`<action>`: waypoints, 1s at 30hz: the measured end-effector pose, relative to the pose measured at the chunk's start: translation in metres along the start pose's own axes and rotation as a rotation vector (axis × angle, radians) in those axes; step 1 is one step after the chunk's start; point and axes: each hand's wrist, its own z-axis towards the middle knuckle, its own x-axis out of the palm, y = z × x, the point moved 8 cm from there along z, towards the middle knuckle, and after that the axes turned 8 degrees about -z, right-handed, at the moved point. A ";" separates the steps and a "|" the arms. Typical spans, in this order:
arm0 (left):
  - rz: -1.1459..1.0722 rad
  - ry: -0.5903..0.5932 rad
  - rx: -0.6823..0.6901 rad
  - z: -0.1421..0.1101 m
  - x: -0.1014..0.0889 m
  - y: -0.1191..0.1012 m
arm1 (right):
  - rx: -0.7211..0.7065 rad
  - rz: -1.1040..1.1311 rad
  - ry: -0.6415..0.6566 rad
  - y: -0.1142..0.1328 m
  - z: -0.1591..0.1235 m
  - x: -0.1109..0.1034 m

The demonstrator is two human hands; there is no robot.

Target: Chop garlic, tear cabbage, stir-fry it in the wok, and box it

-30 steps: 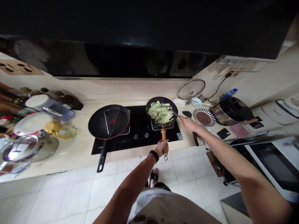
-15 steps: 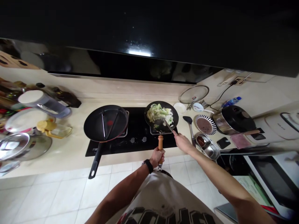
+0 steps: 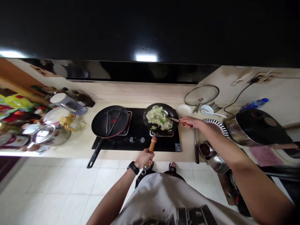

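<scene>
my left hand point(image 3: 144, 158) is closed in a full fist around the wooden handle point(image 3: 152, 144) of the black wok point(image 3: 171, 112), fingers wrapped tight, because that grip lets me steady the pan's weight from its far end. my right hand point(image 3: 188, 122) is pressed closed around the thin steel spatula point(image 3: 174, 119), arm reaching in from the side so the blade can get down into the food without my knuckles nearing the hot metal. the shredded cabbage point(image 3: 159, 118) sits heaped in the wok, and the spatula's tip is at the pile's right edge. the wok rests on the pan support point(image 3: 161, 134) of the black glass hob point(image 3: 138, 144), right-hand ring, with its handle pointing toward me so i can reach it easily. on the other ring sits a dark frying pan point(image 3: 110, 122), its handle point(image 3: 95, 153) angled out over the counter edge. to my right, a black slotted turner point(image 3: 195, 147) lies on the cream counter point(image 3: 79, 147) just beside the hob, close enough to grab. past it are a steel bowl point(image 3: 213, 157) and a striped plate point(image 3: 217, 125), partly behind my arm, and a glass lid point(image 3: 201, 95) leans against the wall, out of the way.
</scene>
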 end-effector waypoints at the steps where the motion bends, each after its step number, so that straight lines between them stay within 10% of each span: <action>1: 0.005 -0.017 -0.013 -0.004 0.001 -0.003 | -0.060 0.008 0.056 0.002 0.008 -0.003; 7: -0.071 -0.082 -0.036 -0.026 0.021 -0.010 | -0.360 -0.010 0.276 0.026 -0.003 0.014; 19: -0.243 -0.072 0.017 -0.027 0.062 0.015 | -0.480 -0.822 -0.090 -0.005 -0.172 0.046; 30: -0.248 -0.058 0.053 -0.015 0.065 0.033 | -0.258 -0.739 -0.184 0.038 -0.080 0.052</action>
